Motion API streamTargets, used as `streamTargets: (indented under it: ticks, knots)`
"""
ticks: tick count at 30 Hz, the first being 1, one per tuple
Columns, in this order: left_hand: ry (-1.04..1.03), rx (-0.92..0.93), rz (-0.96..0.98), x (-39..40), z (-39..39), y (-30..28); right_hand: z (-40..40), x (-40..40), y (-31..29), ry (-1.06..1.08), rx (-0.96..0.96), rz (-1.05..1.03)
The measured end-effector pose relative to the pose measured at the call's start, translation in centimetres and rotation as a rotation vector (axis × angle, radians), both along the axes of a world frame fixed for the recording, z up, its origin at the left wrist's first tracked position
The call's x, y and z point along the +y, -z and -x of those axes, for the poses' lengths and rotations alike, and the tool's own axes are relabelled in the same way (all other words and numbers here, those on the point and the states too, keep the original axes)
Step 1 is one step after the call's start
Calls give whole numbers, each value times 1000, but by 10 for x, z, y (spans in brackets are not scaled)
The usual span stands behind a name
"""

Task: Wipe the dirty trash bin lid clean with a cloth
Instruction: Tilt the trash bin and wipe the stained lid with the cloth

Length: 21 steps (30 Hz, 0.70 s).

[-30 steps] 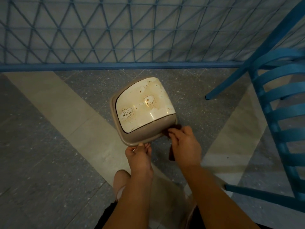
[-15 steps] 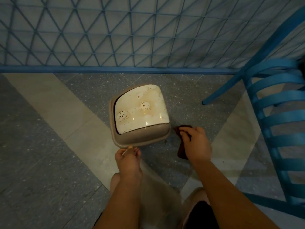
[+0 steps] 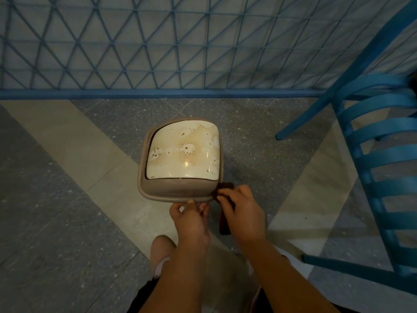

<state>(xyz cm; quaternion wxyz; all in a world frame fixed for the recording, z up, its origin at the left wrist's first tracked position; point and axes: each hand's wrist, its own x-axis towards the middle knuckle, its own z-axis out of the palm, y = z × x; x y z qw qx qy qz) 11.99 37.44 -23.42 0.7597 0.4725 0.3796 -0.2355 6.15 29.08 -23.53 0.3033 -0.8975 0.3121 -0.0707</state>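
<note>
A beige trash bin (image 3: 176, 188) stands on the floor in the middle of the view. Its cream lid (image 3: 184, 152) is blotched with brown stains and specks. My left hand (image 3: 190, 219) pinches the bin's near rim with thumb and fingers. My right hand (image 3: 242, 213) is closed on a dark brown cloth (image 3: 224, 223) beside the bin's near right corner. One end of the cloth sticks out by the rim, the other hangs below my palm. The cloth is off the lid.
A blue slatted chair (image 3: 381, 168) stands at the right, one leg (image 3: 316, 109) slanting to the floor near the bin. A wall with blue lattice and a blue skirting (image 3: 158, 92) runs behind. My knees (image 3: 162, 245) are below the hands. The floor is grey and beige tile.
My right hand with the cloth swung out to the right, then came back to the bin's near right corner. My left hand has kept hold of the rim.
</note>
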Motion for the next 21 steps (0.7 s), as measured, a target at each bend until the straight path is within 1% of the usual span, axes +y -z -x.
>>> streamTargets:
  ticks: [2,6,8,10,14,16,18,21]
  knots:
    - [28,-6,-21,3,-1,0,-11,-11,0,13,25,19]
    - [76,-33,-62,9,-1,4,-49,-39,-6,49,147,52]
    - [89,-39,-67,10,-2,5,-60,-44,-8,53,170,53]
    - [95,-34,-69,10,-3,4,-56,-40,-9,60,166,41]
    - [70,-30,-85,17,-13,5,-22,-12,-4,21,100,23]
    - [4,-18,-94,22,-15,8,-8,9,-3,-25,69,-13]
    - [-28,-1,-88,21,-8,8,1,30,-2,-86,79,-67]
    - [9,58,-79,15,4,7,7,49,0,-35,97,-244]
